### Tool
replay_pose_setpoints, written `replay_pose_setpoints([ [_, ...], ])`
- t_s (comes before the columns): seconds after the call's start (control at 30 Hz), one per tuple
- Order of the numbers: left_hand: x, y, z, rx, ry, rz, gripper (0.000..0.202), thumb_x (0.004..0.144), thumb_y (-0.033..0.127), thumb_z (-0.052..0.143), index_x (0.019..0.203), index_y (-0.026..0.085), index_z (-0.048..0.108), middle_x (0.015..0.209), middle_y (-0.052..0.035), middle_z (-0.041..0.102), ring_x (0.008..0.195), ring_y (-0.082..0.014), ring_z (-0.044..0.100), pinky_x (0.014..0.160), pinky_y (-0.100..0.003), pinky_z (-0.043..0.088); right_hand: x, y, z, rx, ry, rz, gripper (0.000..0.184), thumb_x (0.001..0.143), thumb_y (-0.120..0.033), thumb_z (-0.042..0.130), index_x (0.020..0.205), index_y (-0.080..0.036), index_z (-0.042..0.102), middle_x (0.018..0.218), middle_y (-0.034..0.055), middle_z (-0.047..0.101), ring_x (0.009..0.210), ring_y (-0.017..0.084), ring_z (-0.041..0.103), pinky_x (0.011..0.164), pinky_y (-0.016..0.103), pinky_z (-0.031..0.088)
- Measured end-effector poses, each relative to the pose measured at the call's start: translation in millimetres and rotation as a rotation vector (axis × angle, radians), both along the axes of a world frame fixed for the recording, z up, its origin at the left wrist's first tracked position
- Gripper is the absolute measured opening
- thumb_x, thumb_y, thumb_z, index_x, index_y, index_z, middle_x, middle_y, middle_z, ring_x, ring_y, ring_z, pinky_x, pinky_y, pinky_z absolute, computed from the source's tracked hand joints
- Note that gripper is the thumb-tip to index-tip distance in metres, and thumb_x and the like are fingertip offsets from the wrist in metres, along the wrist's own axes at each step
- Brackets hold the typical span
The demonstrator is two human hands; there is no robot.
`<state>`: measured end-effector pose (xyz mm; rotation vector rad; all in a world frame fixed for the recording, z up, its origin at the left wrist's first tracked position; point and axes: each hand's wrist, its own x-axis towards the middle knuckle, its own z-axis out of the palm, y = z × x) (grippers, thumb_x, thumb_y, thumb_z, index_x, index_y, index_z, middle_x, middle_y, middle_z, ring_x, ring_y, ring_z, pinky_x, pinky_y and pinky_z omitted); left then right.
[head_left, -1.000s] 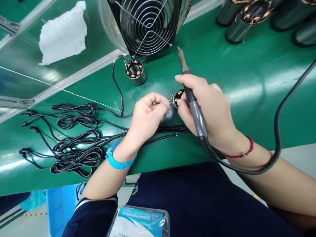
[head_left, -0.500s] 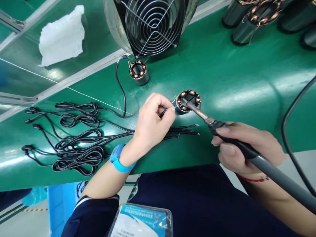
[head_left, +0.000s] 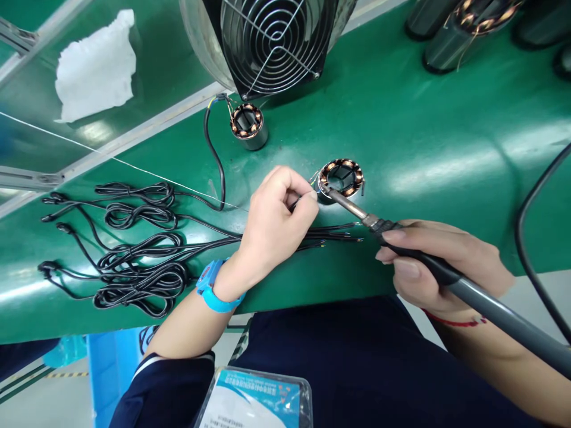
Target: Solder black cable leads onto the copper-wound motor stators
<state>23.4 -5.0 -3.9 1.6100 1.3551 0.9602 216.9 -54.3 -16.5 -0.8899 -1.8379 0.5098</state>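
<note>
A small stator with copper windings (head_left: 342,177) sits on the green table (head_left: 423,148). My left hand (head_left: 279,223) is closed in a pinch on a thin black wire at the stator's left side. My right hand (head_left: 439,261) grips the grey handle of a soldering iron (head_left: 401,238), whose metal tip reaches the stator's left edge beside the pinched wire. Loose wire ends (head_left: 339,233) lie just below my left hand.
Coiled black cables (head_left: 134,249) spread over the left of the table. A second stator (head_left: 247,123) stands before a wire-guarded fan (head_left: 272,41). A white cloth (head_left: 93,65) lies far left. Larger stators (head_left: 464,30) stand at the back right. The iron's cord (head_left: 530,249) curves on the right.
My right hand turned the iron from pointing away to aiming its tip at the stator, pulling back to the right. My left hand has kept its pinch beside the stator.
</note>
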Motion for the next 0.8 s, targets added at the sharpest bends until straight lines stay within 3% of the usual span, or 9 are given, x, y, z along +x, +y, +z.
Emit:
replay_pose_setpoints([
  [0.23,1.2,1.1,1.0,-0.030,0.002,0.024,0.018,0.076,0.002,0.053,0.069,0.019,0.050,0.074,0.0018,0.051,0.058,-0.0069,0.043,0.050,-0.021,0.035,-0.7,0.0,0.4,-0.047,-0.044,-0.002,0.020,0.093,-0.020,0.052,0.111,-0.022,0.060,0.066,0.0000,0.063,0.056,0.012,0.062,0.055,0.024,0.055],
  [0.4,1.5,2.1,0.8,-0.029,0.003,0.033,0.017,0.077,0.004,0.054,0.070,0.019,0.050,0.074,0.0015,0.052,0.059,-0.0074,0.045,0.050,-0.021,0.036,-1.2,2.1,-2.2,0.020,0.020,-0.014,0.017,0.092,-0.018,0.053,0.107,-0.019,0.061,0.064,0.0001,0.061,0.053,0.010,0.060,0.053,0.021,0.052],
  [0.57,1.8,2.4,0.8,-0.006,-0.006,0.032,0.018,0.076,0.003,0.054,0.070,0.019,0.050,0.074,0.0014,0.052,0.060,-0.0078,0.046,0.051,-0.021,0.036,-0.7,1.2,-1.0,-0.055,0.019,-0.017,0.020,0.093,-0.019,0.052,0.111,-0.020,0.061,0.069,0.0017,0.065,0.054,0.010,0.060,0.050,0.020,0.051],
  [0.8,2.2,2.4,2.4,-0.006,-0.006,0.032,0.018,0.076,0.002,0.053,0.070,0.019,0.051,0.073,0.0022,0.053,0.059,-0.0072,0.046,0.051,-0.021,0.037,-6.1,6.1,-7.1,0.045,0.036,-0.065,0.040,0.084,-0.009,0.061,0.122,-0.019,0.061,0.079,0.0038,0.068,0.059,0.012,0.059,0.052,0.025,0.050],
])
